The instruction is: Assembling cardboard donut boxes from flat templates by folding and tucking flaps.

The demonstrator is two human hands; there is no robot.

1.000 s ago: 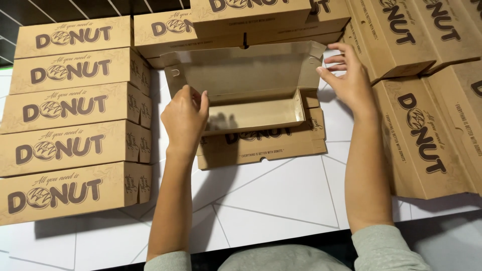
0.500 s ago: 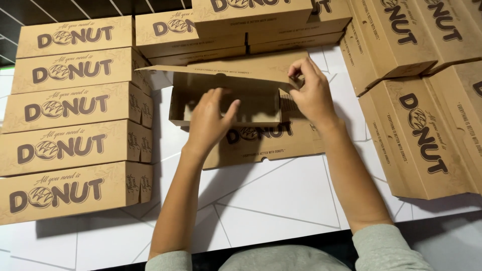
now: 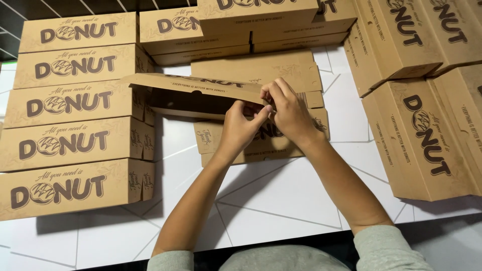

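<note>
We are now pinching the lid of the brown box (image 3: 201, 95) at centre frame, left hand (image 3: 241, 128) and right hand (image 3: 288, 113) both closed on its front edge; it was open earlier.

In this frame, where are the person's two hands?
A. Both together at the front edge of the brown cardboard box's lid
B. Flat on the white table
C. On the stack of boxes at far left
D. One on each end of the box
A: the left hand and right hand meet at the lid edge of the brown cardboard box, fingers pinching it.
</note>
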